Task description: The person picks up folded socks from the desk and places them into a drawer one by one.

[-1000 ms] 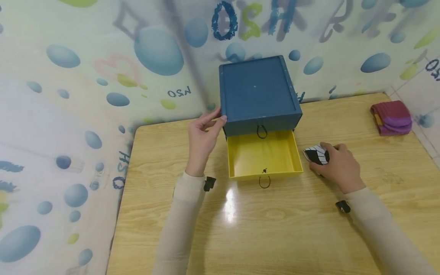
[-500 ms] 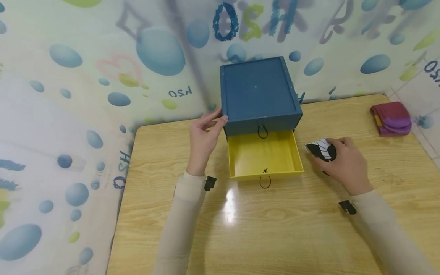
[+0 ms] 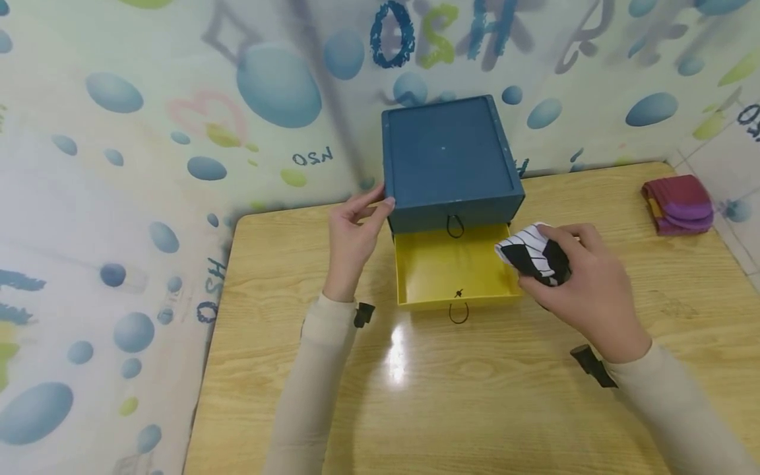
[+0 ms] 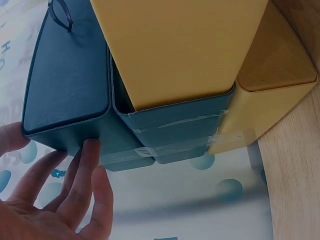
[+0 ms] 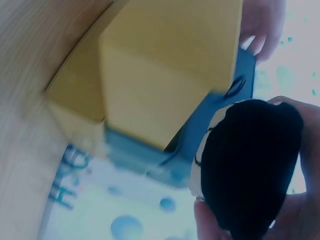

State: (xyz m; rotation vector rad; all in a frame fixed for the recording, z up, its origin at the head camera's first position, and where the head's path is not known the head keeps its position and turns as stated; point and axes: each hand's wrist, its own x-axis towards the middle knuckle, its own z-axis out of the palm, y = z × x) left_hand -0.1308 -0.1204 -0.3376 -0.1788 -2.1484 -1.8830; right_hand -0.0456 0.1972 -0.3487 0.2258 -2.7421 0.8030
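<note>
My right hand (image 3: 600, 297) grips a folded black-and-white sock bundle (image 3: 531, 254), which overlaps the right edge of a pulled-out yellow drawer (image 3: 400, 277) in the head view. In the right wrist view, the dark side of the sock bundle (image 5: 250, 165) faces the camera, with fingers and thumb around it. The yellow drawer sticks out below the top of a blue drawer unit (image 3: 445, 155). My left hand (image 3: 353, 237) touches the unit's left front corner with thumb and fingertips; in the left wrist view, the left hand's fingers (image 4: 90, 165) lie fairly straight against the blue side.
A folded maroon and purple cloth item (image 3: 679, 204) lies at the back right of the wooden table (image 3: 451, 402). The patterned wall (image 3: 279, 86) stands behind the unit. Beneath the open drawer is another yellow section (image 4: 280, 60). Black cord loops (image 3: 458, 313) serve as drawer pulls.
My right hand has lifted the sock bundle off the table and brought it up and left to the drawer's right edge. The left hand stays at the blue corner.
</note>
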